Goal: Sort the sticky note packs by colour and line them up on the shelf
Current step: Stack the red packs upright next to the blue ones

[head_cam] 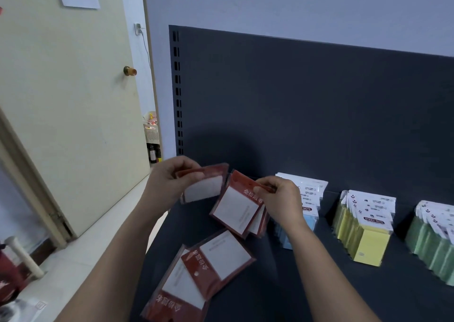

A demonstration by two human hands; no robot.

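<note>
Above the dark grey metal shelf (282,285), the left hand (169,179) grips one red-and-white plastic-wrapped sticky note pack (204,185) by its top edge. The right hand (277,201) pinches a fan of matching red packs (238,208). Several loose red packs (204,267) lie overlapping near the shelf's front; a blue row (307,208), a yellow row (363,228) and a green row (432,243) stand rightward.

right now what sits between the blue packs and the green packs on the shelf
The row of yellow packs stands between the blue packs and the green packs, as the head view shows.
</note>
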